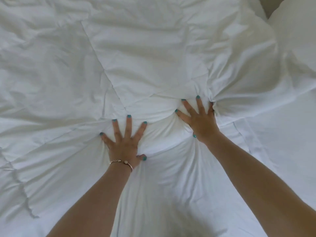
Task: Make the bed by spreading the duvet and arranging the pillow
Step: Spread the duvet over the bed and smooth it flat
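Note:
A white quilted duvet (136, 53) fills nearly the whole view, wrinkled and puffed up. My left hand (124, 142), with a bracelet at the wrist, lies flat on it with fingers spread, pressing the fabric down. My right hand (200, 120) presses the duvet a little farther up and to the right, fingers also spread and straight. Creases radiate out from both palms. A white pillow (297, 36) lies at the upper right, partly cut off by the frame edge.
A flatter white sheet (282, 134) shows at the right, beside the duvet's edge. A dark gap (271, 6) appears at the top right next to the pillow.

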